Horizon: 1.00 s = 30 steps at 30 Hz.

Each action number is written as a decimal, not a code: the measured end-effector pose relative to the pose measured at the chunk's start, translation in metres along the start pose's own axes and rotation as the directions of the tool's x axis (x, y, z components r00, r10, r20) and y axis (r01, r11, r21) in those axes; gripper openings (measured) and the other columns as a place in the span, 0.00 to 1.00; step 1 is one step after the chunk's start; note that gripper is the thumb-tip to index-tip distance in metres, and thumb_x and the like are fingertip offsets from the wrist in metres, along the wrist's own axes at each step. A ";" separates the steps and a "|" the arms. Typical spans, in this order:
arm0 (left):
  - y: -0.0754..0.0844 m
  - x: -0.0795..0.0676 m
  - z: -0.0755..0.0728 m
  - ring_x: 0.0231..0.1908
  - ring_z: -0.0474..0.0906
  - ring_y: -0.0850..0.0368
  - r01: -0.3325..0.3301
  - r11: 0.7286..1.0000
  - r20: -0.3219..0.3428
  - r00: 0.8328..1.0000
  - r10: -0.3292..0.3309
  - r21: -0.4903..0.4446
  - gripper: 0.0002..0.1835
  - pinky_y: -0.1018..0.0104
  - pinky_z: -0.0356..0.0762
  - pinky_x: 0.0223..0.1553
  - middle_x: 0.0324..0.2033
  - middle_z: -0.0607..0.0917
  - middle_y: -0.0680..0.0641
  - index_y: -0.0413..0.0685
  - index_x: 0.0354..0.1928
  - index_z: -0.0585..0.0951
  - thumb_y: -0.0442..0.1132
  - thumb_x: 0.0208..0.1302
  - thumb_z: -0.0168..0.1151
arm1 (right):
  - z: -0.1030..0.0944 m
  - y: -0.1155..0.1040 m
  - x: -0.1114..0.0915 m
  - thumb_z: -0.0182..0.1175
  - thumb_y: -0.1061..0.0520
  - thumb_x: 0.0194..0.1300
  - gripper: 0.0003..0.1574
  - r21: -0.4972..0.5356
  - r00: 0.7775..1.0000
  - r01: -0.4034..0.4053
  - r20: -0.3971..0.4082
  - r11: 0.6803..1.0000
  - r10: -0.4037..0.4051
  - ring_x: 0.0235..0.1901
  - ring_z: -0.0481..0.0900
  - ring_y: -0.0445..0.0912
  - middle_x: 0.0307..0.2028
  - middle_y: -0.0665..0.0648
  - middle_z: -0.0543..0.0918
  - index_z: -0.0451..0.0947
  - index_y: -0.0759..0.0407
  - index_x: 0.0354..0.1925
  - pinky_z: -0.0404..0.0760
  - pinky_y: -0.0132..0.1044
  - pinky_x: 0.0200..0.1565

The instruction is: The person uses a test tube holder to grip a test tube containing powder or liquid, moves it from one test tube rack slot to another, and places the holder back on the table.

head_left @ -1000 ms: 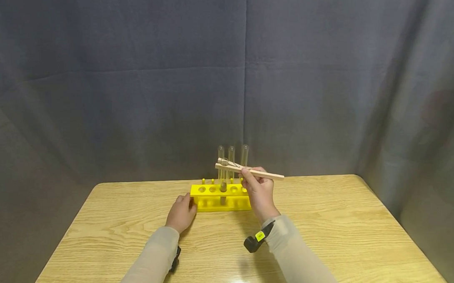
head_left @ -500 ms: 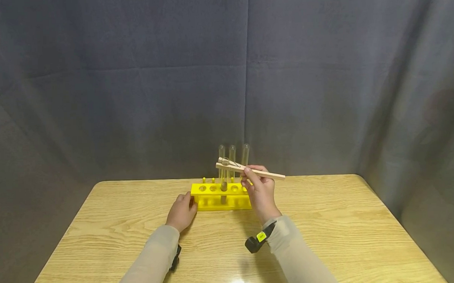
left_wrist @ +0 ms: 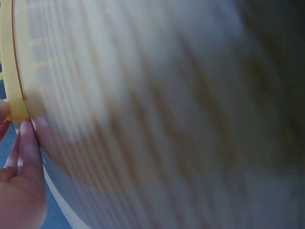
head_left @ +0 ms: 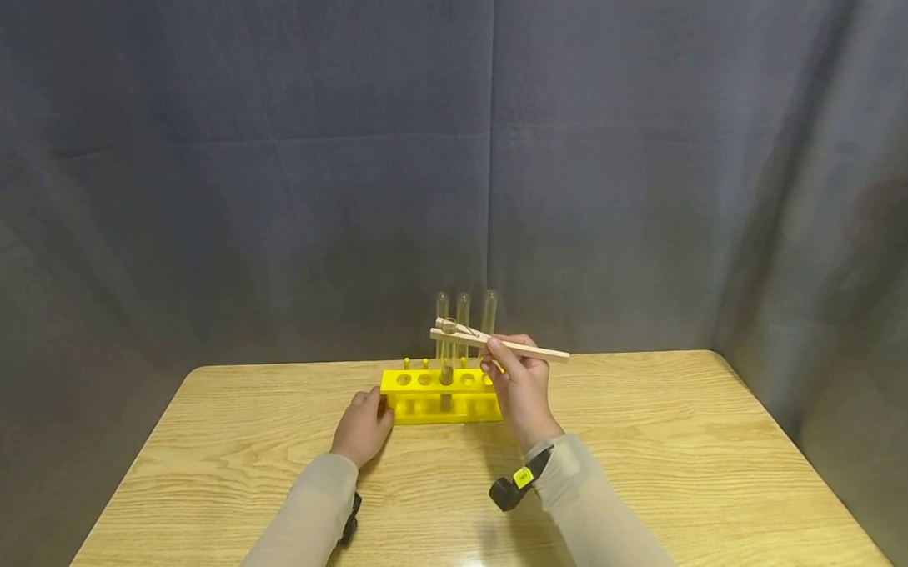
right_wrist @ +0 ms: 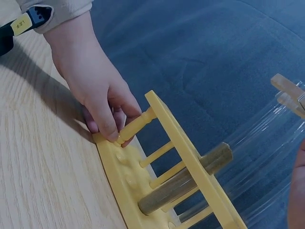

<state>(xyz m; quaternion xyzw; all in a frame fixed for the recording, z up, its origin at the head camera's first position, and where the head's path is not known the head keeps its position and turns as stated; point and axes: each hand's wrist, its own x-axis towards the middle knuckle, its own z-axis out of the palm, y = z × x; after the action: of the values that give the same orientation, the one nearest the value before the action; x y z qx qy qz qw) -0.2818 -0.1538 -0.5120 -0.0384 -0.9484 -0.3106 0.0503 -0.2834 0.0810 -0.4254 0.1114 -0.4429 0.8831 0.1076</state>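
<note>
A yellow test tube rack (head_left: 414,388) stands on the table. My left hand (head_left: 362,426) grips its left end; the right wrist view shows thumb and fingers round the end post and base. My right hand (head_left: 524,391) pinches a wooden test tube holder (head_left: 537,350) above the rack's right part. The holder's tip lies around a glass test tube (head_left: 446,374) near its mouth. This tube is upright in the rack's middle hole, with dark, brownish contents (right_wrist: 171,188) in its lower part. In the left wrist view, fingers (left_wrist: 29,148) touch the rack's end.
Behind the rack's holes, three clear test tubes (head_left: 489,309) stand with rounded ends up. Several yellow pegs (head_left: 408,364) line the rack's back. The wooden table (head_left: 655,460) ends at a grey curtain (head_left: 608,186). Black wrist cameras (head_left: 509,492) sit on both wrists.
</note>
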 end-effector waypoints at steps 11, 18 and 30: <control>0.001 0.001 0.003 0.53 0.79 0.36 -0.003 1.000 -0.014 1.000 0.003 -0.017 0.24 0.44 0.76 0.59 0.52 0.77 0.33 0.32 0.67 0.70 0.36 0.74 0.57 | 0.003 -0.008 0.001 0.57 0.69 0.72 0.14 0.028 1.000 0.011 -0.002 1.000 -0.010 0.30 0.78 0.43 0.30 0.53 0.84 0.81 0.54 0.32 0.80 0.29 0.34; 0.002 0.003 0.006 0.54 0.79 0.36 0.006 0.999 -0.020 1.000 -0.006 -0.037 0.25 0.43 0.76 0.60 0.53 0.77 0.33 0.32 0.68 0.69 0.37 0.74 0.56 | 0.008 -0.015 0.002 0.56 0.71 0.72 0.16 0.075 1.000 0.023 0.008 0.997 -0.024 0.28 0.78 0.42 0.29 0.53 0.85 0.81 0.54 0.32 0.79 0.29 0.33; 0.002 0.005 0.008 0.53 0.79 0.37 0.005 0.999 -0.022 1.000 -0.006 -0.039 0.24 0.44 0.76 0.59 0.51 0.77 0.34 0.32 0.67 0.70 0.38 0.74 0.57 | 0.014 -0.028 0.003 0.55 0.71 0.72 0.15 0.127 0.999 0.035 0.028 0.991 -0.039 0.30 0.78 0.42 0.31 0.53 0.84 0.80 0.55 0.33 0.79 0.29 0.35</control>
<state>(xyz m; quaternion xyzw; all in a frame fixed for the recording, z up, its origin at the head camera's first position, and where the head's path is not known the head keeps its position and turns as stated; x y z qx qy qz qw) -0.2876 -0.1473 -0.5169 -0.0334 -0.9416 -0.3297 0.0593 -0.2770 0.0865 -0.3948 0.1397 -0.3856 0.9054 0.1098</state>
